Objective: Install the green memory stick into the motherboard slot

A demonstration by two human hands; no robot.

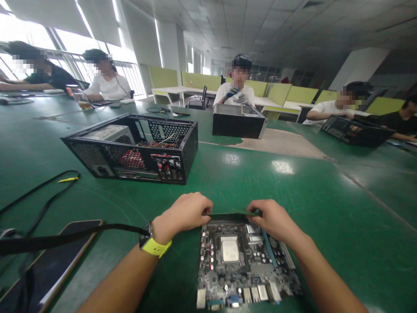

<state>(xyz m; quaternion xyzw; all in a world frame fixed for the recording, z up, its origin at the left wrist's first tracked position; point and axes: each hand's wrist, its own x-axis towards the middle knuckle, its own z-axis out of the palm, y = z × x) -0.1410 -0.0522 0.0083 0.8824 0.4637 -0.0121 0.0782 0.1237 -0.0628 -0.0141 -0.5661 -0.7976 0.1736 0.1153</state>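
Observation:
A bare motherboard (224,277) lies flat on the green table in front of me, its ports facing my side. A silver processor (230,249) sits in its socket. Along the board's far edge, a thin green RAM stick (232,214) is at the dark memory slots; whether it is seated cannot be made out. My left hand (187,211) pinches the stick's left end, with a yellow-strapped band (155,248) on the wrist. The other end is between the thumb and fingers of my right hand (273,218).
An open black computer case (150,158) stands beyond my left hand. A phone-like dark tablet (55,265) and black cables (48,195) lie at left. Across the table, a gloved person (237,93) works at another case (239,124); more people sit at both sides.

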